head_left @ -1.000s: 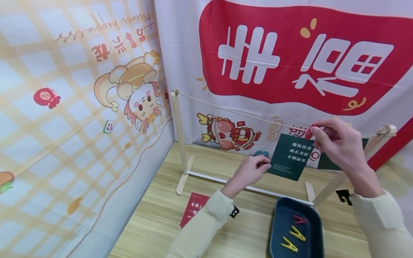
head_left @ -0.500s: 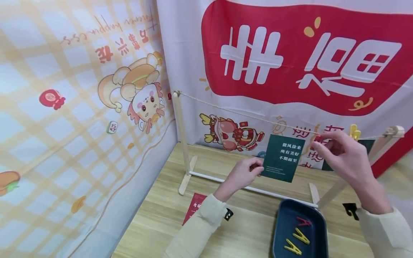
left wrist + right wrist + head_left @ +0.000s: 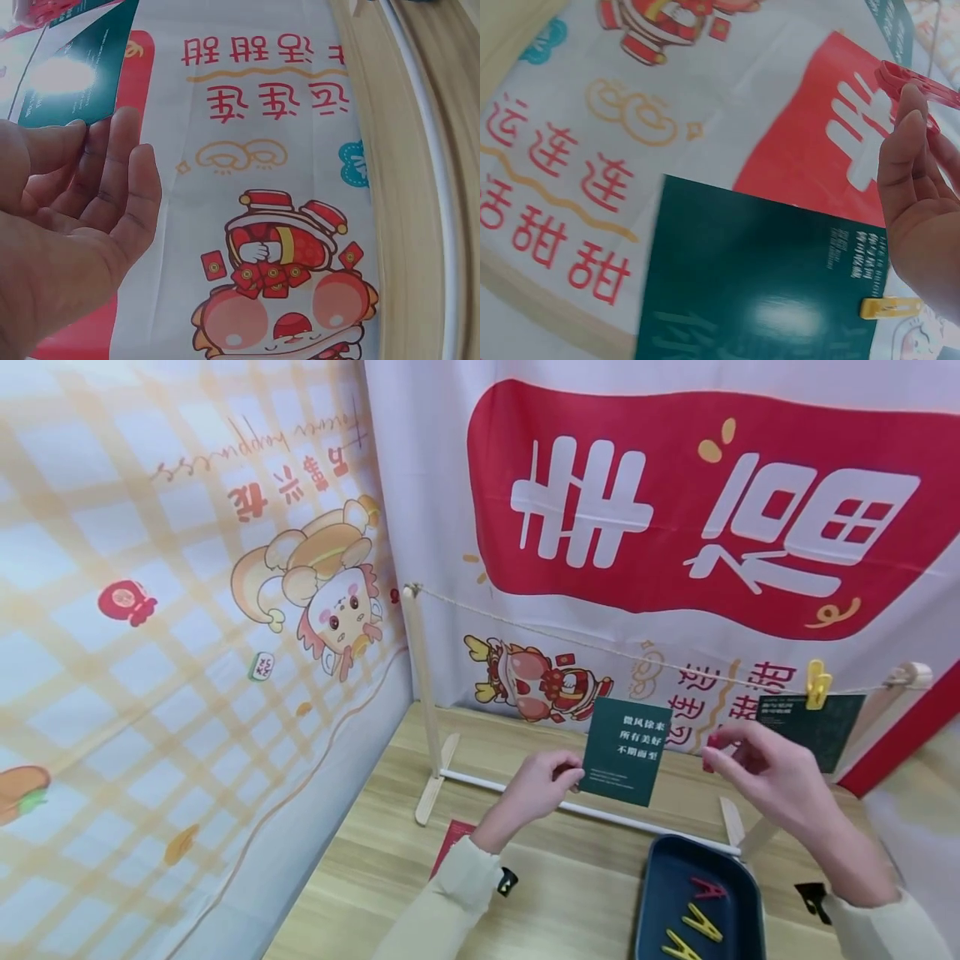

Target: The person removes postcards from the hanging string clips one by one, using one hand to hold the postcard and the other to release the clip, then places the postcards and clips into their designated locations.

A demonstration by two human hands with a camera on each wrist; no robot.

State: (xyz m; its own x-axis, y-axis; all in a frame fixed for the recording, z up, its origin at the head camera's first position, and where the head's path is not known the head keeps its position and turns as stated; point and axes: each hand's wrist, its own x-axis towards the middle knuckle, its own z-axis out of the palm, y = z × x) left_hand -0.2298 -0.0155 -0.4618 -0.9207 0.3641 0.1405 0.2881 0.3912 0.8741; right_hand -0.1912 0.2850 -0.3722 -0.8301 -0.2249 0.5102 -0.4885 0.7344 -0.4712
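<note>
My left hand pinches the lower left corner of a dark green card printed with white characters. The card stands upright in front of the stand, its top edge below the string. My right hand pinches a red clothespin between thumb and fingers, to the right of the card and apart from it. In the right wrist view the same clothespin sits at the fingertips. At the string's right end hangs another green card, gripped by a yellow clothespin.
A dark blue tray in front holds a red clothespin and yellow clothespins. Partly behind my left forearm, a red card lies on the wooden table. Wooden posts carry the string; a white bar joins them below.
My left hand has carried the green card left and slightly down. The right hand has lowered the red clothespin from the string, away from the card, uncovering the yellow clothespin and the hanging card.
</note>
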